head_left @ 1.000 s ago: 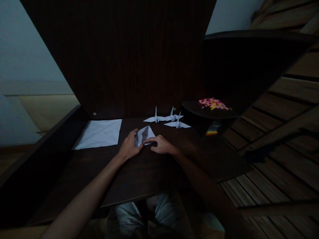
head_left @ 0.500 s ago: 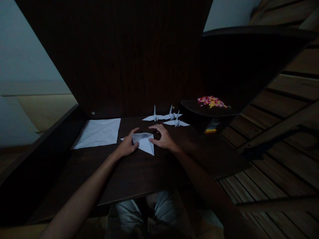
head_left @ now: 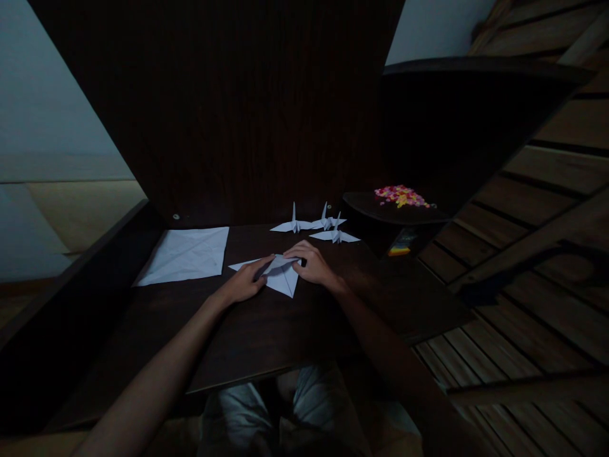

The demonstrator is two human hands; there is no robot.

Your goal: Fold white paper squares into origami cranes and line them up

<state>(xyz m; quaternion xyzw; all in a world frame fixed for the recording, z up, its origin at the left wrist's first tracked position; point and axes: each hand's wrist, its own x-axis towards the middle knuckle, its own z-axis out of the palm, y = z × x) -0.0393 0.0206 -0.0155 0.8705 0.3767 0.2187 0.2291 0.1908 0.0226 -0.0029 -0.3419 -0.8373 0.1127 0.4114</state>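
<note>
A partly folded sheet of white paper lies on the dark desk with a corner pointing towards me. My left hand rests on its left part, index finger stretched along the upper flap and thumb at the fold. On the other side, my right hand grips the flap's right end, fingers on top and thumb beneath. Part of the paper is hidden by both hands. Just beyond stand three white paper cranes, one on the left, one behind and one nearer me.
Another creased white sheet lies flat at the left. A low corner shelf holds a heap of small pink, red and yellow pieces. Beneath it is a small packet with yellow. A side panel bounds the desk's left.
The upper flap of the paper has come down towards me. My left index finger has moved right along it, and my right fingers have closed onto its right end.
</note>
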